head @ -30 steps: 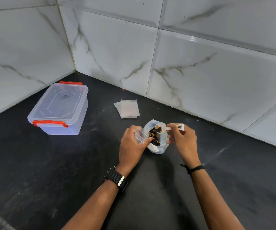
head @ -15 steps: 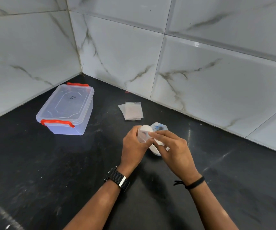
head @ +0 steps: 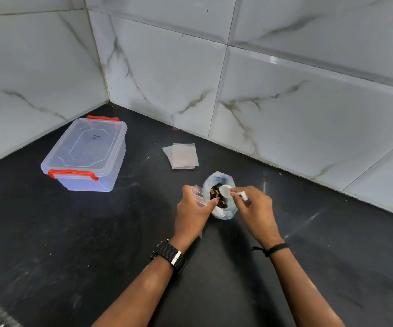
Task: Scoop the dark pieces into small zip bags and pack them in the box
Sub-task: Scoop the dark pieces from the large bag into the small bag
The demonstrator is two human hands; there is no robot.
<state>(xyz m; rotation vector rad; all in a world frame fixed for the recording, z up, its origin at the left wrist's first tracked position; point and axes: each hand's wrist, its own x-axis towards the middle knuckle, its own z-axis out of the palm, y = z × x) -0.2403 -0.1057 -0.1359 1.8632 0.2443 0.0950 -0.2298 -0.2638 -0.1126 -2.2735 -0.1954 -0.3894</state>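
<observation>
An open plastic bag (head: 226, 212) of dark pieces (head: 217, 197) stands on the black counter near the middle. My left hand (head: 192, 212) holds a small clear zip bag (head: 200, 194) just left of it, mouth upward. My right hand (head: 256, 208) pinches the handle of a white scoop (head: 225, 191), whose bowl sits over the dark pieces at the bag's opening. The clear box (head: 85, 154) with red latches lies closed at the left. Spare empty zip bags (head: 182, 155) lie flat behind the plastic bag.
Marble-tiled walls (head: 285, 102) meet in a corner behind the box and run close along the right. The black counter (head: 72, 244) stretches toward me on the left and front.
My right hand has swung the scoop from the zip bag's mouth back to the bag of dark pieces. The left hand keeps its hold on the zip bag.
</observation>
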